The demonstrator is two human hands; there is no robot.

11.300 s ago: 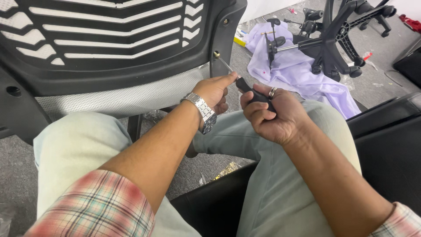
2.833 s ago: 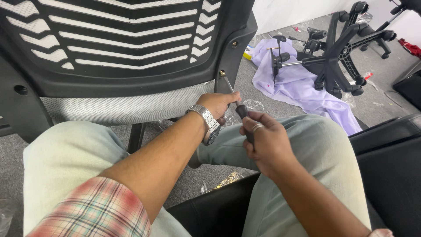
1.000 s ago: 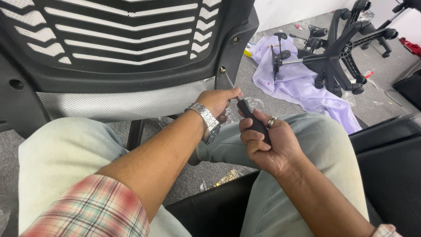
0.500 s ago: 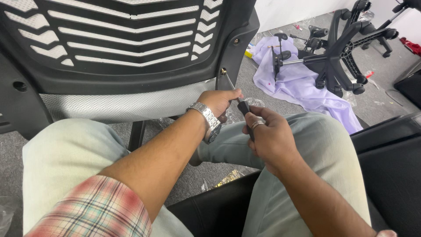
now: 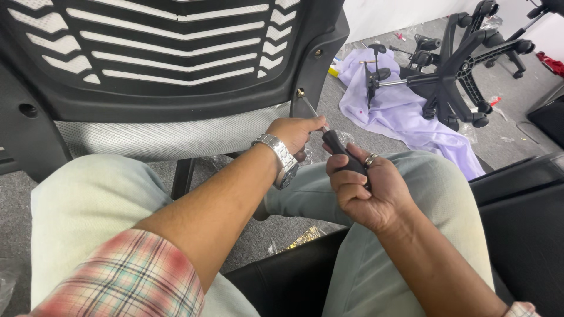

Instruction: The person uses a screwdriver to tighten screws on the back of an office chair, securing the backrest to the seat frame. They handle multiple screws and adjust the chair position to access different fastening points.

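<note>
A black plastic chair back (image 5: 176, 88) with white slotted ribs stands in front of my knees. A brass-coloured screw (image 5: 301, 93) sits in its right edge. A screwdriver (image 5: 338, 147) with a black handle has its metal tip on that screw. My right hand (image 5: 367, 191), a ring on one finger, is wrapped around the handle. My left hand (image 5: 296, 134), with a metal watch on the wrist, pinches the shaft just ahead of the handle.
A grey mesh seat cushion (image 5: 164, 138) lies under the chair back. A black five-star wheeled base (image 5: 455, 70) lies on its side on a lilac cloth (image 5: 405, 117) at the upper right. A black padded seat (image 5: 523, 205) is at my right. Grey carpet covers the floor.
My right hand has rolled on the handle between frames, knuckles up half a second ago, fingers curled under now. The left hand stays on the shaft. The screw sits deeper than eleven seconds ago.
</note>
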